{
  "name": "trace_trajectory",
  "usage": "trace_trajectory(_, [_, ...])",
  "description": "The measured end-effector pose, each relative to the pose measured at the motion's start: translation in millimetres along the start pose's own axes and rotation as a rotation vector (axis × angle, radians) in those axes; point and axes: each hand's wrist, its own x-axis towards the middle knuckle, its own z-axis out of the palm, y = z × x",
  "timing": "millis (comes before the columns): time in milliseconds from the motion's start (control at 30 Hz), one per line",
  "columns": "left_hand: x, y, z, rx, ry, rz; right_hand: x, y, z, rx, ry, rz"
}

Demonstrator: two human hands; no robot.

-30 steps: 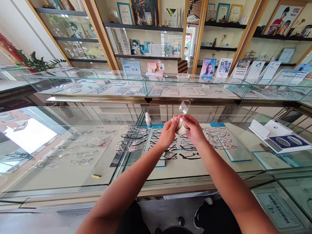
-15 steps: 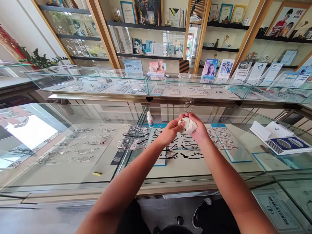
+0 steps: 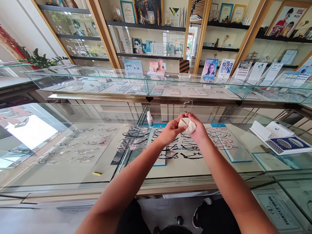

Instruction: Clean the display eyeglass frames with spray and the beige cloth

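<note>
In the head view, my left hand (image 3: 171, 131) and my right hand (image 3: 200, 129) meet over the glass counter, both closed around a cream cloth (image 3: 189, 126). Thin-rimmed eyeglasses (image 3: 187, 106) are gripped with it; one lens sticks up beyond my fingertips, and the cloth and fingers hide the rest. My left thumb presses on the cloth from the near side. Below my hands, rows of dark-framed glasses (image 3: 192, 156) lie under or on the glass; which, I cannot tell. A white spray bottle (image 3: 149, 120) stands just left of my left hand.
An open white and blue case (image 3: 284, 141) sits at the right of the counter. A small yellow object (image 3: 97, 174) lies near the front left. More frames (image 3: 84, 151) are displayed at left. Behind runs another glass showcase (image 3: 109, 83) with upright leaflets (image 3: 209, 68).
My left thumb has slid lower across the cloth, and the cloth's folds have shifted. The protruding lens has moved slightly left and tilted a little. My arms stay almost where they were.
</note>
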Motion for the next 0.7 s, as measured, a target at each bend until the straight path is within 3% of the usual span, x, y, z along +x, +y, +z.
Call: trace_trajectory(700, [2, -15, 3, 0.007, 0.250, 0.012, -14, 4, 24, -0.210, 0.019, -0.153])
